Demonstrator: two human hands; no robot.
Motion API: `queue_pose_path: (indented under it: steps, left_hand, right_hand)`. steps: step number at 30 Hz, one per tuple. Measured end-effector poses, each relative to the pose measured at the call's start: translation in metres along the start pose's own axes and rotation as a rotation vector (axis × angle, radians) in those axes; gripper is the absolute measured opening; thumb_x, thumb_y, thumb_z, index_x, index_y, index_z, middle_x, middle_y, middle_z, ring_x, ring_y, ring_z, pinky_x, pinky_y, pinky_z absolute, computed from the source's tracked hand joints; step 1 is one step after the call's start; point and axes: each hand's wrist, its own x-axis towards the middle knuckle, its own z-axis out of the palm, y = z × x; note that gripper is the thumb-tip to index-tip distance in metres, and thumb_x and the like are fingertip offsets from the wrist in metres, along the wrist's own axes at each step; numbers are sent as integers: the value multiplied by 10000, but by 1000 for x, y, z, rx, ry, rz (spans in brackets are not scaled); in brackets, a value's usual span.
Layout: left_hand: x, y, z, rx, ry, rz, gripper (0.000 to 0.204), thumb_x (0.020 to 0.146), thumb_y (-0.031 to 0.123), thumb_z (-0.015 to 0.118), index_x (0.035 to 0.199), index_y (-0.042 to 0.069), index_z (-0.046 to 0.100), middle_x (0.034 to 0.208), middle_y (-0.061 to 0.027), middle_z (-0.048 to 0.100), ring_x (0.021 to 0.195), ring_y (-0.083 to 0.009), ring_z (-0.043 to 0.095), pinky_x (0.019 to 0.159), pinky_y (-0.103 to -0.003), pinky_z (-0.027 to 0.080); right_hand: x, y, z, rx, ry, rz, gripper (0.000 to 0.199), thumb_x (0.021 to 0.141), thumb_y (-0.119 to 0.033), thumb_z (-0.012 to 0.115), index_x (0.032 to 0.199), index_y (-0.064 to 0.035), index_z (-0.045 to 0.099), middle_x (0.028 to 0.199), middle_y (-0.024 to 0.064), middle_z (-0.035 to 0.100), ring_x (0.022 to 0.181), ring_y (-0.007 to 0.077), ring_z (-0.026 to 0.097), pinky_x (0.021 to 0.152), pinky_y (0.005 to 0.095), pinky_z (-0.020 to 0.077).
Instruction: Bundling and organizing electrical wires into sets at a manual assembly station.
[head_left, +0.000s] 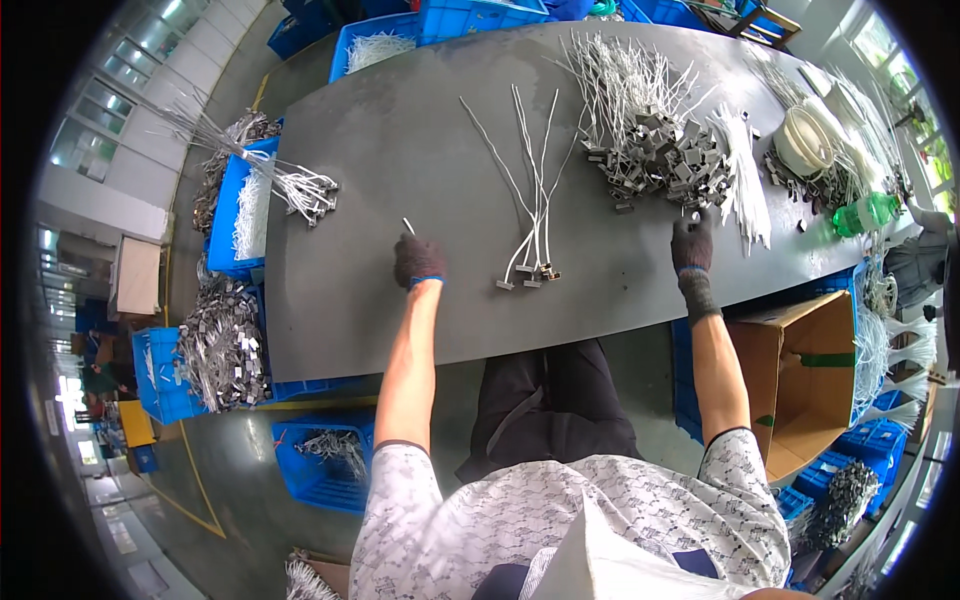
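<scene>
Both my hands wear dark gloves. My left hand (418, 262) is closed over the left part of the grey table, with a short thin white piece (408, 227) sticking up from its fingers. My right hand (692, 243) has its fingers drawn together at the near edge of a heap of white wires with metal box-shaped ends (660, 160). Something small and pale shows at its fingertips, too small to name. Between my hands lies a loose group of several white wires (541, 225), their small metal ends toward me.
White strips (742, 185) lie right of the heap, near a cream tub (803, 141) and a green bottle (866, 214). A wire bundle (305, 190) overhangs the table's left edge by a blue crate (232, 205). A cardboard box (815, 375) stands below right.
</scene>
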Motion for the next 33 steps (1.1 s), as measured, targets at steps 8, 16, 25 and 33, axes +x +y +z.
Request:
queue_pose_path:
  steps: [8, 16, 25, 33]
  left_hand:
    - [34, -32, 24, 44, -216, 24, 314, 837, 304, 673, 1015, 54, 737, 1014, -213, 739, 990, -400, 719, 803, -501, 580]
    - [-26, -2, 22, -1301, -831, -571, 85, 882, 161, 694, 843, 90, 672, 690, -45, 673, 559, -123, 615, 498, -254, 518]
    - [-176, 139, -29, -1876, -957, -275, 45, 962, 85, 660, 980, 47, 643, 865, -94, 692, 752, -213, 698, 726, -358, 631]
    - [-171, 168, -91, -1971, -256, -108, 127, 1009, 118, 593, 958, 4, 571, 829, -135, 688, 668, -228, 690, 618, -358, 617]
  right_hand:
    - [-163, 106, -75, 157, -468, 287, 302, 898, -152, 582, 1141, 1, 674, 914, 185, 715, 803, 276, 718, 646, 393, 557]
    - [-384, 300, -188, -813, -1154, 63, 275, 886, -255, 619, 1050, -49, 699, 1053, 248, 716, 999, 398, 697, 841, 473, 549]
    - [-313, 153, -121, -402, -751, -326, 211, 973, -194, 513, 1063, -75, 662, 986, 246, 700, 971, 424, 680, 794, 489, 543]
    - [-309, 146, -143, -580, -896, -229, 204, 931, -171, 564, 1075, -77, 675, 983, 230, 718, 960, 424, 693, 778, 497, 555]
